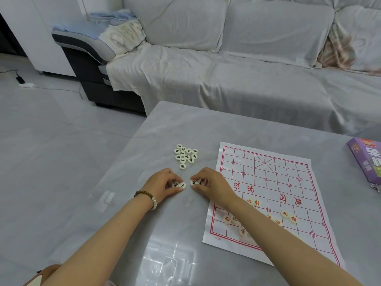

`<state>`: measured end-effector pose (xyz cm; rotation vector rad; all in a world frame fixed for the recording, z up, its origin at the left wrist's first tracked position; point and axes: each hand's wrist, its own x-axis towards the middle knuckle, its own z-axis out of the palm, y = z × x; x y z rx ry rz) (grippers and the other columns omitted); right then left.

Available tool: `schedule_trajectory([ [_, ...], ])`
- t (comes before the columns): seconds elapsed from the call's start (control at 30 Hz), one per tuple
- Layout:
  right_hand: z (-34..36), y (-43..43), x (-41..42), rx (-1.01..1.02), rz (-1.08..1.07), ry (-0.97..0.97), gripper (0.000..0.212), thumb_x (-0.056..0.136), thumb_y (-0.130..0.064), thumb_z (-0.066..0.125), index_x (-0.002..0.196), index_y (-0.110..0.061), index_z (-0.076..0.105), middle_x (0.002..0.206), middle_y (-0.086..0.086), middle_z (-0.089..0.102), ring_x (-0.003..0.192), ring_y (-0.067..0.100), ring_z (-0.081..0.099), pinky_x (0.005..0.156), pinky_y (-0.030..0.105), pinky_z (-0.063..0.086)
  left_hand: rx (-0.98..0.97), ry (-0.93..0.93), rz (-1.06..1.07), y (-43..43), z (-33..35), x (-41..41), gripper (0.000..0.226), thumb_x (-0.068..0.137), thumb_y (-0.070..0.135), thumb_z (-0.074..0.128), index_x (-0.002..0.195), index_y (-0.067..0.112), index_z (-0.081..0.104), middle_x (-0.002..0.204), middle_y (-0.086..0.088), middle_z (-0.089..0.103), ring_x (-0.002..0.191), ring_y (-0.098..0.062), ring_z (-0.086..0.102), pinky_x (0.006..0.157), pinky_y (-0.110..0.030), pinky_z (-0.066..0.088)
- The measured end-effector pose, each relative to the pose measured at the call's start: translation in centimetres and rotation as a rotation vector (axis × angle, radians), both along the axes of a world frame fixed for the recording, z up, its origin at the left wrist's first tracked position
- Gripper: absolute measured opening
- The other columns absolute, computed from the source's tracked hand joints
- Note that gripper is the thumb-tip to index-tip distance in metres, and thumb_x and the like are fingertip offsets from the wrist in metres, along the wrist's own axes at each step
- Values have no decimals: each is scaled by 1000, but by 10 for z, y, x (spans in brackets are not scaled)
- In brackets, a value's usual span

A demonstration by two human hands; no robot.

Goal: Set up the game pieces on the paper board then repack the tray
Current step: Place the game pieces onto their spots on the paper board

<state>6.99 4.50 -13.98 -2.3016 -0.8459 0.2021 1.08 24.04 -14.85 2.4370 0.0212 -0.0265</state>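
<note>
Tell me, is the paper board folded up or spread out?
Spread out. The paper board lies flat on the grey table, its red grid showing, with red-lettered pieces on its near half.

Left hand [167, 182] and right hand [208, 182] each pinch black-marked pieces [182, 185] beside the paper board [268, 178].

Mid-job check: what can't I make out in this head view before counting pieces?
All head view.
The red pieces on the paper board: the right forearm covers several; count unclear.
The black-lettered pieces in each grip: fingers of the left hand and right hand hide how many.
The purple box: cut off by the right edge.
The clear tray: glare blurs its compartments.
</note>
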Motion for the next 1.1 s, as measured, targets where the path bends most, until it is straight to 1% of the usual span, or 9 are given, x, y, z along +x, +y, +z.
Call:
schedule_trajectory([
  [0.13,8,-41,16,66,-86,-14,22,84,-15,68,106,-18,70,95,-5,61,74,1,51,71,15,42,-14,-69,-5,-28,13,24,23,78,35,71,98,24,70,86,8,54,77,-10,53,74,-22,46],
  [0.2,10,-71,30,40,-166,-25,23,83,-17,68,106,-20,69,94,-7,60,74,0,52,68,10,41,21,-77,-38,-53,20,44,25,79,37,69,102,26,68,97,7,57,86,-7,52,79,-26,48],
  [0.27,10,-102,45,-4,-258,-32,24,84,-19,67,108,-22,68,94,-10,58,75,-2,51,66,7,39,57,-76,-74,-82,25,65,28,80,41,67,105,28,66,99,7,57,84,-8,52,78,-25,49],
  [0.37,11,-144,66,-57,-358,-35,24,85,-20,66,109,-21,67,95,-9,59,74,-2,50,64,7,38,79,-62,-112,-127,29,98,31,80,43,65,107,27,65,100,7,57,79,-7,50,77,-25,50],
  [0.67,-11,-195,96,-90,-446,29,23,84,-23,68,107,-21,68,100,-5,63,81,5,51,70,10,36,189,45,-191,-203,17,151,30,84,39,64,111,26,63,110,4,59,96,-14,56,78,-27,47],
  [0.83,-11,-195,89,-17,-449,-14,33,83,-26,69,114,-27,61,103,-15,54,88,2,50,74,8,35,150,22,-165,-196,8,143,41,84,43,61,121,25,56,116,4,54,107,-14,52,90,-29,45],
  [0.97,-3,-174,80,28,-398,-71,30,85,-27,66,114,-28,59,109,-16,51,91,0,49,73,2,33,257,-116,-94,-146,10,127,50,93,43,45,136,18,41,141,0,42,131,-17,34,110,-32,28],
  [1.03,1,-152,75,51,-349,-64,29,87,-28,63,116,-27,58,116,-11,53,95,0,49,76,1,33,310,-95,-17,-108,9,117,56,95,43,37,143,15,31,150,-4,29,139,-20,23,115,-33,18],
  [1.1,6,-125,69,65,-279,-53,30,90,-30,59,120,-27,57,125,-8,53,104,1,48,87,5,33,342,-21,68,-68,5,108,58,97,43,31,146,12,22,154,-5,18,142,-22,14,117,-34,12],
])
